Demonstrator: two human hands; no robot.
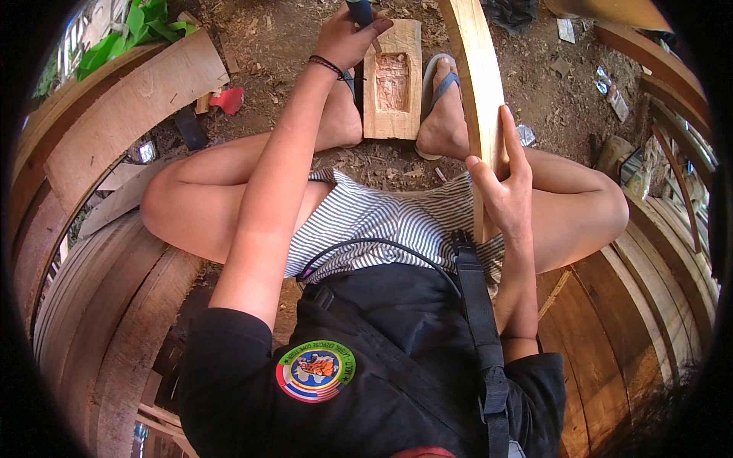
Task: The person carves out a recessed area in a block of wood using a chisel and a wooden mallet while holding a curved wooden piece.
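"Between the two feet [444, 126], what's there?"

"One wooden block [391, 125] with one recess [392, 84], side edges close to the feet; open ground [376, 160] at its near edge."

"And the hands?"

"Left hand [345, 40], stretched far, clasps one blue-handled tool [359, 11]; right hand [507, 187], thumb and forefinger apart, holds one long wooden bar [481, 91]."

A blue-handled tool [360, 11] slants over a hollowed wooden block [392, 85] near a bar [482, 84].
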